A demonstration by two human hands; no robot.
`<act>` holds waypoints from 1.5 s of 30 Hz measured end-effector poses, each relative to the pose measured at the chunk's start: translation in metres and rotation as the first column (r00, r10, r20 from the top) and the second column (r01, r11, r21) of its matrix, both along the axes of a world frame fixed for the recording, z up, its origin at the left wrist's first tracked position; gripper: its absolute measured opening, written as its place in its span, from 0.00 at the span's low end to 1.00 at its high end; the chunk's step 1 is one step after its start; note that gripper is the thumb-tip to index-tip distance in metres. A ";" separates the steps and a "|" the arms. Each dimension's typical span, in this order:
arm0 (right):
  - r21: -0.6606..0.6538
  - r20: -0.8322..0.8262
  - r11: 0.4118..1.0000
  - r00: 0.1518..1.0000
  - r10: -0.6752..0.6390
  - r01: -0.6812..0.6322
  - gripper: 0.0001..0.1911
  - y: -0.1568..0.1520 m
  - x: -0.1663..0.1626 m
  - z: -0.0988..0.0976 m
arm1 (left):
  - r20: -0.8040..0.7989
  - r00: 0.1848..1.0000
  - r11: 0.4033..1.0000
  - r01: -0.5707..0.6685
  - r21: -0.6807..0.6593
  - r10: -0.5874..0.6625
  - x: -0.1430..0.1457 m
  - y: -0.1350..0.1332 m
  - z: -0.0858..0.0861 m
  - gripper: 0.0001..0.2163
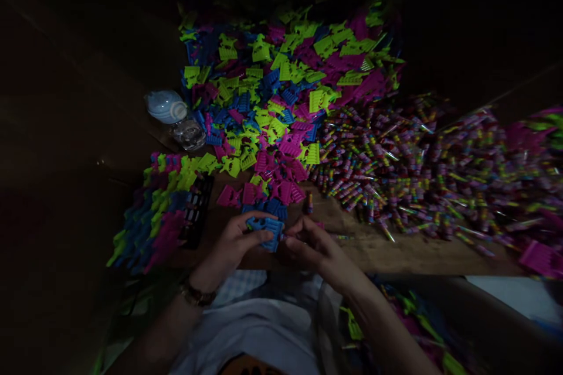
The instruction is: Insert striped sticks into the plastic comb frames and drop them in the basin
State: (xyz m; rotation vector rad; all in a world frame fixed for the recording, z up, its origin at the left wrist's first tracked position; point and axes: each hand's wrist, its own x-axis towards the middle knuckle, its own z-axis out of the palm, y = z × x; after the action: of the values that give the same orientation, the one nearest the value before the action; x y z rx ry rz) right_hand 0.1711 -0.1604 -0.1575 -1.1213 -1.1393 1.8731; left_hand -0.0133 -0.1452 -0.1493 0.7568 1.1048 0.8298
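Observation:
Over the front edge of the wooden table, my left hand (233, 240) is closed on a blue plastic piece (273, 233) with ridged slots and a shaped top. My right hand (314, 246) is pinched at the right edge of that piece. A small pinkish tube (284, 237) shows at its fingertips, mostly hidden by them. Just beyond the hands lie more blue pieces (276, 208) and pink pieces (285, 191). One loose tube with an orange-yellow end (309, 202) rests on the wood, right of those pieces.
A large heap of green, pink and blue plastic pieces (264, 79) spreads behind. Many small colourful wrapped tubes (396, 158) cover the right side. At left, rows of pieces (162, 217) stand stacked beside a black crate (197, 211). A bottle with a pale blue top (165, 106) lies behind them.

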 end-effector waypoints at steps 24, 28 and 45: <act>-0.118 -0.231 0.992 0.973 0.005 -0.033 0.17 0.019 0.047 0.024 | 0.281 0.952 0.945 -0.025 -0.327 0.123 0.018 -0.001 -0.004 0.16; 0.045 0.210 0.993 0.973 0.099 -0.111 0.17 0.031 0.082 0.052 | 0.275 0.957 0.939 0.008 -0.343 0.093 0.032 -0.008 -0.006 0.18; 0.516 0.616 0.835 0.760 -0.205 -0.193 0.07 0.025 0.014 0.082 | 0.134 0.988 0.993 -0.089 0.080 0.077 0.020 -0.004 -0.010 0.16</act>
State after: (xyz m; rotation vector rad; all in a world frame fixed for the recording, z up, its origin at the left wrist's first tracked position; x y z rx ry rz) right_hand 0.1851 -0.1349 -0.0756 -1.4471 -1.9098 0.9832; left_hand 0.0065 -0.1492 -0.1597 0.7206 0.9938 0.9888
